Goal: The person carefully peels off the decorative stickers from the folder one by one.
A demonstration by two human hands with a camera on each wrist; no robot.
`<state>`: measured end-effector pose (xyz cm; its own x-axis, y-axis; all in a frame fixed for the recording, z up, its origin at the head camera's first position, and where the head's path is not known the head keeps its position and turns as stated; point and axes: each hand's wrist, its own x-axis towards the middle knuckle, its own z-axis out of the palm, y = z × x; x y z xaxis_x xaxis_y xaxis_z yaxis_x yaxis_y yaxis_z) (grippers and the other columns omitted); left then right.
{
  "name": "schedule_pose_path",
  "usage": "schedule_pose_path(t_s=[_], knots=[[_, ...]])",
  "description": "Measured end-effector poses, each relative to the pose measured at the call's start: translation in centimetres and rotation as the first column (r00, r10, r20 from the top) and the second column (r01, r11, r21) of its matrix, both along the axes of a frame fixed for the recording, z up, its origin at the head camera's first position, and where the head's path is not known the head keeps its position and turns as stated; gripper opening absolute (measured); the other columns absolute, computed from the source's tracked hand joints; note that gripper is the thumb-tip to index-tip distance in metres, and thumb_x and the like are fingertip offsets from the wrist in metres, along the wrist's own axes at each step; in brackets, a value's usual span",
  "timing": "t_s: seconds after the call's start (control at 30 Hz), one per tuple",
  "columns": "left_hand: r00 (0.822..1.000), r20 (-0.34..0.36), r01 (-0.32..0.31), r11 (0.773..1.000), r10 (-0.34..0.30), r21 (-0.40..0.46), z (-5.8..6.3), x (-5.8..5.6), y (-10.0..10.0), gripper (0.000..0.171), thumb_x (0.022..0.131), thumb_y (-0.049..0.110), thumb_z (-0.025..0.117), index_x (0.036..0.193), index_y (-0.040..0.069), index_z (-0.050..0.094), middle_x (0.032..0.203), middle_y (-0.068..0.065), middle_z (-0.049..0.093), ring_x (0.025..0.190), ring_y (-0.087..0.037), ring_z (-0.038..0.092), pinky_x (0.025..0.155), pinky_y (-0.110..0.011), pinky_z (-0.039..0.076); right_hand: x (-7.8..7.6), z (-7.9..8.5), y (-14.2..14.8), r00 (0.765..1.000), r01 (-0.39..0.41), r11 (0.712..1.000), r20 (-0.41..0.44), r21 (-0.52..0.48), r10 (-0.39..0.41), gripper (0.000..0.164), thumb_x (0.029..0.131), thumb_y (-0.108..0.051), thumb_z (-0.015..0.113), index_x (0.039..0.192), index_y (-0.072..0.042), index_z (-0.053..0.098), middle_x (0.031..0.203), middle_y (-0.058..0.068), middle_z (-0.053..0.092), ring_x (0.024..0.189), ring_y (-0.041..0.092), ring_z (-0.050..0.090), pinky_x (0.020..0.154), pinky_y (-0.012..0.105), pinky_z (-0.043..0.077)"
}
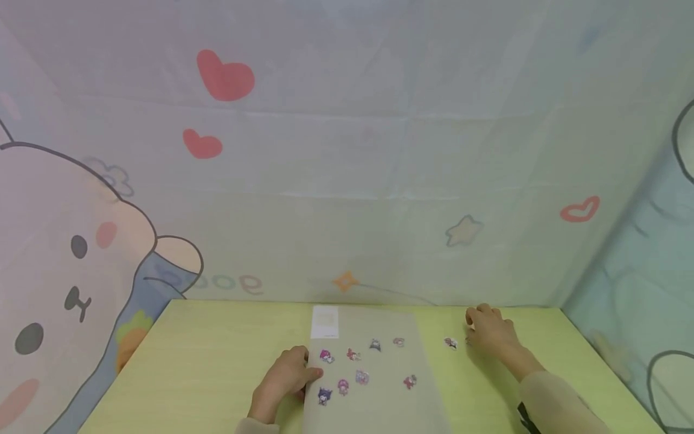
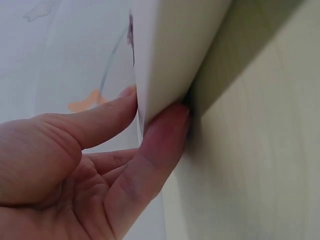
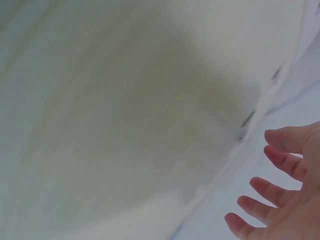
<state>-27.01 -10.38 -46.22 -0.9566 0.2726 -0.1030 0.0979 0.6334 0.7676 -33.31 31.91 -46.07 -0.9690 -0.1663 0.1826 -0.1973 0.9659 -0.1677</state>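
Observation:
A pale, thick flat board (image 1: 379, 416) lies on the table with several small cartoon-character stickers (image 1: 362, 377) spread over its top. My left hand (image 1: 286, 372) grips its left edge: in the left wrist view the thumb rests at the upper face and a finger (image 2: 162, 135) bends against the side and lower edge. To the right of the board, my right hand (image 1: 492, 333) hovers low over the table, its fingers parted and slightly bent, nothing between them. Beside it lies one cartoon sticker (image 1: 450, 343); another is partly hidden by the fingers.
A white card (image 1: 325, 322) sits at the board's far left corner. The yellow-green table (image 1: 206, 361) ends at a hanging cloth backdrop (image 1: 347, 150) printed with hearts and a bear. Cloth also closes off the right side.

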Motion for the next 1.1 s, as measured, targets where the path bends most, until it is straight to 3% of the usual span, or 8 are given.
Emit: schedule_pose_path(t_s=[0.23, 0.47, 0.87, 1.1], knots=[[1.000, 0.008, -0.012, 1.000, 0.012, 0.005, 0.0, 0.0, 0.0, 0.026, 0.081, 0.016, 0.063, 0.088, -0.005, 0.052, 0.062, -0.007, 0.056, 0.046, -0.018, 0.056, 0.047, -0.030, 0.046, 0.4, 1.9, -3.3, 0.995, -0.079, 0.997, -0.060, 0.007, 0.080, 0.016, 0.077, -0.010, 0.061, 0.092, -0.008, 0.056, 0.104, 0.015, 0.049, 0.090, 0.036, 0.044, 0.061, 0.053, 0.039], [1.000, 0.014, -0.009, 1.000, 0.008, 0.019, 0.1, 0.1, 0.0, 0.025, 0.080, 0.016, 0.063, 0.088, -0.005, 0.052, 0.062, -0.008, 0.056, 0.046, -0.019, 0.057, 0.047, -0.031, 0.047, 0.7, 2.5, -6.5, 0.989, -0.123, 0.992, -0.080, 0.031, 0.125, 0.017, 0.078, -0.015, 0.063, 0.094, -0.010, 0.059, 0.105, 0.012, 0.050, 0.095, 0.036, 0.046, 0.066, 0.054, 0.039], [1.000, 0.011, 0.019, 0.999, -0.020, 0.028, 0.4, 0.3, 0.0, 0.025, 0.081, 0.016, 0.062, 0.088, -0.006, 0.052, 0.063, -0.008, 0.057, 0.046, -0.019, 0.057, 0.049, -0.030, 0.047, 0.7, 1.7, -10.6, 0.970, -0.224, 0.972, -0.077, 0.073, 0.229, 0.016, 0.077, -0.016, 0.067, 0.093, -0.014, 0.064, 0.104, 0.005, 0.055, 0.094, 0.029, 0.051, 0.066, 0.050, 0.043], [1.000, 0.017, 0.007, 0.999, -0.007, 0.034, 0.3, 0.2, 0.0, 0.024, 0.081, 0.015, 0.063, 0.087, -0.005, 0.051, 0.062, -0.008, 0.057, 0.046, -0.019, 0.057, 0.047, -0.031, 0.047, 0.1, 0.7, -11.9, 0.972, -0.226, 0.973, -0.053, 0.040, 0.228, 0.013, 0.076, -0.022, 0.067, 0.088, -0.017, 0.066, 0.106, 0.006, 0.055, 0.098, 0.031, 0.048, 0.072, 0.054, 0.040]])
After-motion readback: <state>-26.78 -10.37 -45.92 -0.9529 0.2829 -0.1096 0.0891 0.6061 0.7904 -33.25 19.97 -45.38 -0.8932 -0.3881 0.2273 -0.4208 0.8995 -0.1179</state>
